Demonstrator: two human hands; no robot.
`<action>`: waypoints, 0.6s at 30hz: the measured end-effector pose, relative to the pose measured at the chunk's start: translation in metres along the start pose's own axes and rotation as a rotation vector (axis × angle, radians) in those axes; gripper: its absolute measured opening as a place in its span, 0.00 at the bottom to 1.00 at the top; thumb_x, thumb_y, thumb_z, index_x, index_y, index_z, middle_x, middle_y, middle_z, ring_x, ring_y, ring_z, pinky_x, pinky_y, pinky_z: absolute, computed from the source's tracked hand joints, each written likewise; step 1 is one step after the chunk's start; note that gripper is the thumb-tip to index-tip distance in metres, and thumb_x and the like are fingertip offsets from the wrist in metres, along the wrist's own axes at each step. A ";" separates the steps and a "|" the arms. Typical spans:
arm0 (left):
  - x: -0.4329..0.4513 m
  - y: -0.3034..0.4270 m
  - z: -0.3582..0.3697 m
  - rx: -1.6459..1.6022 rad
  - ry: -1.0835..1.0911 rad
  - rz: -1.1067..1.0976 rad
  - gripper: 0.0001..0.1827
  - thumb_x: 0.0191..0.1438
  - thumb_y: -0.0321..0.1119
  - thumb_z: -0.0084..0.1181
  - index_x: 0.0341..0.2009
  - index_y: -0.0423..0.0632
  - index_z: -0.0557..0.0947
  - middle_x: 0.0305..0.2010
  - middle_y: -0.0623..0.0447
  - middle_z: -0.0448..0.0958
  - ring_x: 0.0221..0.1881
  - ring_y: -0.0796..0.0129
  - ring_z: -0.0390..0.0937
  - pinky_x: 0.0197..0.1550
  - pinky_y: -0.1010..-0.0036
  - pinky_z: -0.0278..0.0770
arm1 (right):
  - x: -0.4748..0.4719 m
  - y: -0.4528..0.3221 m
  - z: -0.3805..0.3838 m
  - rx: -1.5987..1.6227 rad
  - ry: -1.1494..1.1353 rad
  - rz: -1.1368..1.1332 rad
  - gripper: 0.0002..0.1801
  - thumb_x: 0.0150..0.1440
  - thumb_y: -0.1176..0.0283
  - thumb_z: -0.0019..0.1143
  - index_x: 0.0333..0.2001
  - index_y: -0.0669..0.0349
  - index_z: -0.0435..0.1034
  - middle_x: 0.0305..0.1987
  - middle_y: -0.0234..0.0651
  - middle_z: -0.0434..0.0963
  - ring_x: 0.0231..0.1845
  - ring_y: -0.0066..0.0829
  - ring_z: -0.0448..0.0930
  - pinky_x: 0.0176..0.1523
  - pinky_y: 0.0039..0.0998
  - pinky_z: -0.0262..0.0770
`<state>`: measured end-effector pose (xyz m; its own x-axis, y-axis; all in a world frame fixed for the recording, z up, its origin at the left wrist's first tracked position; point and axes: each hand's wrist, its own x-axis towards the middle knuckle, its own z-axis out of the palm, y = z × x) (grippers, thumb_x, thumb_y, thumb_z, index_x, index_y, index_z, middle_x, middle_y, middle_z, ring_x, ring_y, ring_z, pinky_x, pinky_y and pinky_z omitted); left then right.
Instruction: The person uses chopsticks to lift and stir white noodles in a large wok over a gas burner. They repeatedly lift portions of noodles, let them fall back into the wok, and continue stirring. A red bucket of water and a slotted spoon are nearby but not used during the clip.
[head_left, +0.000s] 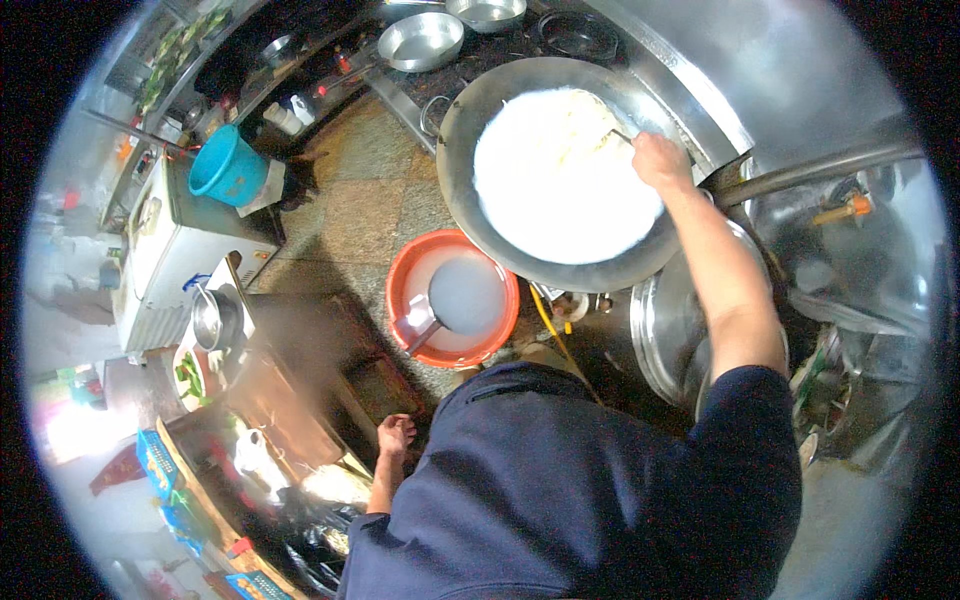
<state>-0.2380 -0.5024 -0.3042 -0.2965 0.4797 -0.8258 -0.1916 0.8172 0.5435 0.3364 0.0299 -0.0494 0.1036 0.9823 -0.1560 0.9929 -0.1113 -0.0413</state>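
My right hand (661, 160) grips the thin dark handle of a utensil over a large metal wok (459, 161). The utensil's far end is hard to make out against the contents. Bright white, milky liquid (555, 202) fills much of the wok, with a pale yellowish mass (581, 131) at its far side. My left hand (396, 433) hangs beside my body, fingers loosely bent, holding nothing visible. Ahead of it on the floor stands an orange plastic tub (395, 289) of cloudy water. A large round-headed metal scoop (466, 296) rests in the tub, its handle against the near rim.
Two metal pans (420, 41) sit behind the wok. Large round metal lids or pots (660, 345) stand under my right arm. A blue bucket (229, 166) rests by a white appliance (169, 255) at left. A wooden worktop (281, 401) bears a metal pot (212, 319).
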 end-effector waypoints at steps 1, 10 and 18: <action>0.000 -0.001 0.002 -0.020 -0.034 0.106 0.14 0.65 0.45 0.62 0.44 0.48 0.80 0.30 0.56 0.80 0.25 0.70 0.77 0.24 0.75 0.70 | 0.000 0.003 -0.006 -0.079 -0.016 -0.053 0.17 0.61 0.71 0.45 0.46 0.63 0.80 0.53 0.55 0.82 0.57 0.53 0.82 0.59 0.48 0.77; -0.008 0.011 0.018 0.091 -0.016 0.039 0.06 0.66 0.31 0.55 0.44 0.44 0.81 0.30 0.53 0.79 0.25 0.68 0.76 0.23 0.73 0.68 | -0.017 0.047 -0.036 0.305 -0.572 0.101 0.10 0.57 0.79 0.49 0.41 0.72 0.75 0.21 0.43 0.76 0.12 0.28 0.71 0.13 0.33 0.63; -0.002 0.029 0.011 -0.023 -0.068 0.063 0.11 0.68 0.36 0.56 0.47 0.42 0.81 0.32 0.51 0.81 0.26 0.66 0.77 0.25 0.73 0.71 | -0.064 0.058 -0.023 0.525 -0.789 0.115 0.26 0.57 0.74 0.60 0.61 0.60 0.73 0.19 0.32 0.75 0.11 0.18 0.67 0.13 0.26 0.60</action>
<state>-0.2325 -0.4762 -0.2884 -0.2449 0.5509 -0.7978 -0.1959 0.7778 0.5972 0.3884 -0.0364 -0.0189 -0.0610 0.5974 -0.7996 0.8063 -0.4426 -0.3923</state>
